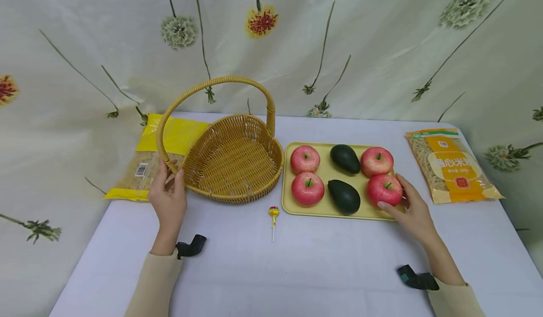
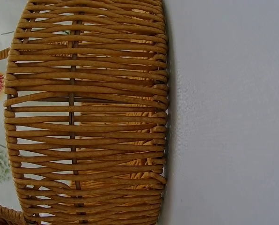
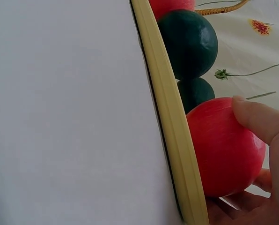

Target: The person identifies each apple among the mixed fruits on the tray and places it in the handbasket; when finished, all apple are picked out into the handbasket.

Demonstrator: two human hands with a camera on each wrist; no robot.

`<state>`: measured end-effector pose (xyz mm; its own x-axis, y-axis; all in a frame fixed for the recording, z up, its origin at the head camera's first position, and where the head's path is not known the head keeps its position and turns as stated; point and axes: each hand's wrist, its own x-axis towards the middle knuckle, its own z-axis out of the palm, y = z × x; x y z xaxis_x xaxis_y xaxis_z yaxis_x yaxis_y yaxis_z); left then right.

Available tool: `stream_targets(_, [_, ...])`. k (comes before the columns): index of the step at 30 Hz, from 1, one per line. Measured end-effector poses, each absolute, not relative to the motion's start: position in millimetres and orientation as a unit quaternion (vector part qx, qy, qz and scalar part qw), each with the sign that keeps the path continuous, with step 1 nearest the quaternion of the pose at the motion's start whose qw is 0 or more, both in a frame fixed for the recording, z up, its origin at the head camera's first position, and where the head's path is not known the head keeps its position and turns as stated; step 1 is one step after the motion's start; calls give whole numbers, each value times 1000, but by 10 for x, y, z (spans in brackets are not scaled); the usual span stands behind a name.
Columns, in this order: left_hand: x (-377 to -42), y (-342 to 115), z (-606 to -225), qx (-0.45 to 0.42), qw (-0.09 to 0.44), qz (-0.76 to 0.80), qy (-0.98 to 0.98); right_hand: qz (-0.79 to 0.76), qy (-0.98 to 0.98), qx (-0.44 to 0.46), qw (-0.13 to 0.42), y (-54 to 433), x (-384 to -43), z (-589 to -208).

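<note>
A woven wicker basket (image 1: 235, 197) with a tall arched handle stands on the left half of the table. My left hand (image 1: 168, 199) holds the handle low on its left side; the left wrist view has mostly the basket's slatted wall (image 2: 88, 119). Beside the basket lies a yellow tray (image 1: 324, 212) bearing several red apples and two dark avocados (image 1: 344, 196). With thumb and fingers around it, my right hand (image 1: 413, 213) grips the front right apple (image 1: 383, 188). In the right wrist view this apple (image 3: 226, 147) sits right at the tray's rim (image 3: 170, 117).
A lollipop (image 1: 273, 218) in a yellow and red wrapper lies in front of the basket and tray. One yellow food bag (image 1: 140, 166) is partly behind the basket; another bag (image 1: 454, 166) lies right of the tray. A flowered cloth (image 1: 288, 43) hangs behind the table.
</note>
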<state>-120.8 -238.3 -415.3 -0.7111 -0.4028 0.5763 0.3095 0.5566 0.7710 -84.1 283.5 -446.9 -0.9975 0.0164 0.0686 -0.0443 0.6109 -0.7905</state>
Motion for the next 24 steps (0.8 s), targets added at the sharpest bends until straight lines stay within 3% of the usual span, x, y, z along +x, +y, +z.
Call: stream_targets(24, [-1183, -2318, -4102, 53, 381, -453, -804, 453, -888, -7, 75, 2753, -839, -4483])
